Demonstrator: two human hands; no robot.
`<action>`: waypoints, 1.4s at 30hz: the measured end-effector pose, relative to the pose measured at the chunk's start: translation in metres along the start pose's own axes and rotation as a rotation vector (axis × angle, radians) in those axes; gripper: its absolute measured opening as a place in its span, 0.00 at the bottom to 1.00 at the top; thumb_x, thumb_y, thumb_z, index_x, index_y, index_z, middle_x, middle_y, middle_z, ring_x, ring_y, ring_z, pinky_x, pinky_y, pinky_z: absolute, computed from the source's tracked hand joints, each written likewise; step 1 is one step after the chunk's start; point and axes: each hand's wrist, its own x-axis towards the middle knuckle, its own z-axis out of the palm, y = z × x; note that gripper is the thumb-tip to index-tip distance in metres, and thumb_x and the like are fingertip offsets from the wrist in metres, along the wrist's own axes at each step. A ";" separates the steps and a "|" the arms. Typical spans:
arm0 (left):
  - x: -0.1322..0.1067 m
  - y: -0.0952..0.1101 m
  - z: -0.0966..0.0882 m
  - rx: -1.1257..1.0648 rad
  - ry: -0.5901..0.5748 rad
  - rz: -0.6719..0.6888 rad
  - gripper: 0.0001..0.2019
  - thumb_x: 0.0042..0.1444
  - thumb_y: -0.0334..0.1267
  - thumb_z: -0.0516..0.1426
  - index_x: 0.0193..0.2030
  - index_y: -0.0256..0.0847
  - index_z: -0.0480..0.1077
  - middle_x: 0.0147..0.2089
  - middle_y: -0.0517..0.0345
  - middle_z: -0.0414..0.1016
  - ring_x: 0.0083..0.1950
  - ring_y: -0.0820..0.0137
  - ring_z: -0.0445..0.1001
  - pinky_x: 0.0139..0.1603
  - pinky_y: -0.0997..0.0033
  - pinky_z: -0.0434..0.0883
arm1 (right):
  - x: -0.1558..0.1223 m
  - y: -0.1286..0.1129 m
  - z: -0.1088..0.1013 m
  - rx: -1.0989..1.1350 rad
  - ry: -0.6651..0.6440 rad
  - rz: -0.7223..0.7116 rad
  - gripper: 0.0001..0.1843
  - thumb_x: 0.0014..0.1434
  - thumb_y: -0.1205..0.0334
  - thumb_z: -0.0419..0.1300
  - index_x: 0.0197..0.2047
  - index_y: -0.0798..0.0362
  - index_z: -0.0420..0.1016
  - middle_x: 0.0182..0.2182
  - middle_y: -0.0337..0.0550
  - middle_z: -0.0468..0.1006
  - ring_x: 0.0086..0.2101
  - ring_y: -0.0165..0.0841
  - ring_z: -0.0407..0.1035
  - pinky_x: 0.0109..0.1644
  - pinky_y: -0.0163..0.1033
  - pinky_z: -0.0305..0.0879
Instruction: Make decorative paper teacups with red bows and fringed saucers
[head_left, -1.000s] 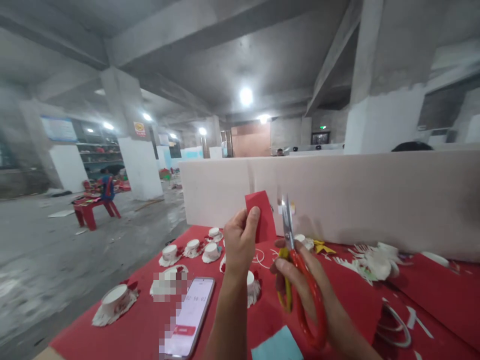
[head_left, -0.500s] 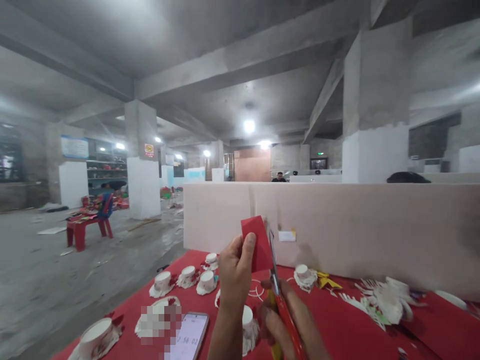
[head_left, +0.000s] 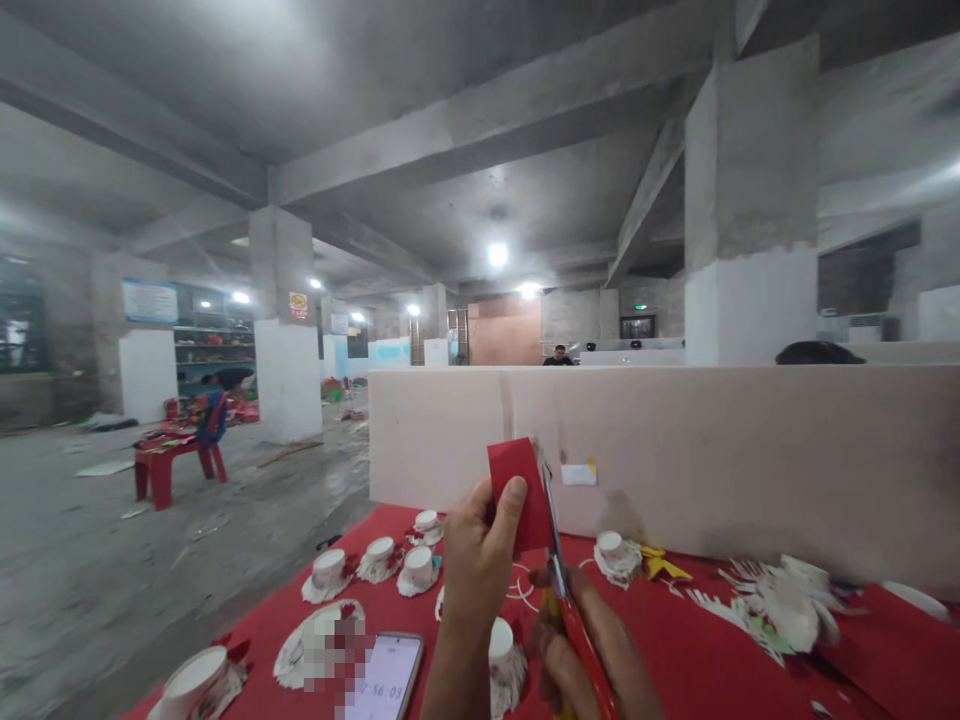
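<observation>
My left hand (head_left: 476, 565) pinches a small red paper piece (head_left: 517, 490), held upright above the red table (head_left: 660, 640). My right hand (head_left: 581, 655) grips red-handled scissors (head_left: 566, 600) whose blades run up along the right edge of the red paper piece. White paper cups with fringed bases (head_left: 375, 565) stand on the table to the left of my hands. One more cup (head_left: 502, 655) sits just behind my left wrist.
A phone (head_left: 382, 690) lies face up at the near table edge. White and yellow paper cuttings (head_left: 772, 605) lie to the right. A pale divider board (head_left: 712, 450) backs the table. A person's head shows behind it. A red stool (head_left: 176, 465) stands far left on the floor.
The scissors moved left from beside the red paper until their blades meet its right edge. The view tilted upward, so my hands sit lower in the frame.
</observation>
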 end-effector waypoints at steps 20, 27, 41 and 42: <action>-0.002 0.000 0.003 -0.118 0.004 -0.059 0.20 0.50 0.54 0.56 0.24 0.36 0.66 0.18 0.63 0.62 0.18 0.77 0.59 0.17 0.78 0.55 | -0.002 -0.010 -0.001 -0.003 -0.040 0.006 0.29 0.48 0.37 0.58 0.45 0.49 0.71 0.28 0.44 0.74 0.23 0.32 0.65 0.26 0.35 0.63; -0.002 0.001 -0.001 -0.078 -0.015 -0.039 0.19 0.52 0.53 0.56 0.25 0.36 0.66 0.20 0.62 0.64 0.21 0.76 0.61 0.20 0.77 0.58 | -0.002 -0.017 0.001 -0.059 -0.002 0.010 0.28 0.47 0.38 0.60 0.44 0.49 0.72 0.31 0.45 0.76 0.21 0.30 0.65 0.24 0.34 0.63; -0.001 0.001 -0.002 -0.032 -0.038 -0.029 0.18 0.54 0.51 0.55 0.23 0.37 0.64 0.19 0.63 0.62 0.21 0.77 0.60 0.21 0.78 0.58 | 0.001 -0.011 0.000 -0.052 -0.006 -0.042 0.30 0.45 0.34 0.58 0.40 0.51 0.74 0.20 0.39 0.69 0.21 0.31 0.63 0.23 0.33 0.61; -0.001 0.001 -0.003 -0.023 -0.041 -0.028 0.19 0.54 0.51 0.55 0.23 0.37 0.63 0.19 0.63 0.62 0.21 0.77 0.60 0.20 0.78 0.58 | 0.002 -0.010 0.000 -0.048 -0.013 -0.040 0.31 0.44 0.33 0.58 0.39 0.50 0.74 0.20 0.39 0.69 0.21 0.31 0.63 0.23 0.33 0.60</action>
